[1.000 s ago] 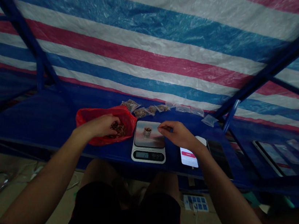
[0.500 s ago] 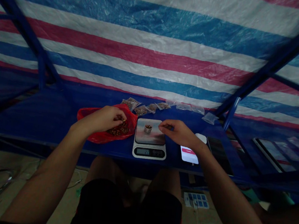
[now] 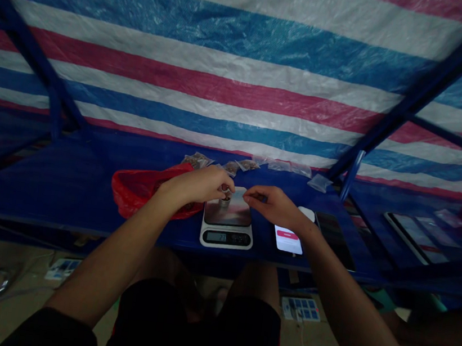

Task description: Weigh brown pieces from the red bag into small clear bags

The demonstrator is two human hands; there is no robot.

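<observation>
one scale [image 3: 227,225] stands on the blue table [image 3: 76,186], with one small cup [image 3: 226,198] on its plate; the left hand [image 3: 199,185] is over the cup, grip pinched together, its content hidden; the right hand [image 3: 273,204] is just beside the plate, grip also pinched together; one red bag [image 3: 137,189] lies left of the scale; one lit phone [image 3: 287,240] and one dark phone [image 3: 335,239] lie on the right; the small bags [image 3: 231,167] behind are too dim to count

A blue table [image 3: 62,190] holds a white scale [image 3: 226,235] in the middle. From the scale, a red bag [image 3: 135,191] lies at 9 o'clock, a lit phone [image 3: 287,240] at 3 o'clock, and little clear bags [image 3: 240,166] at 12 o'clock.
</observation>
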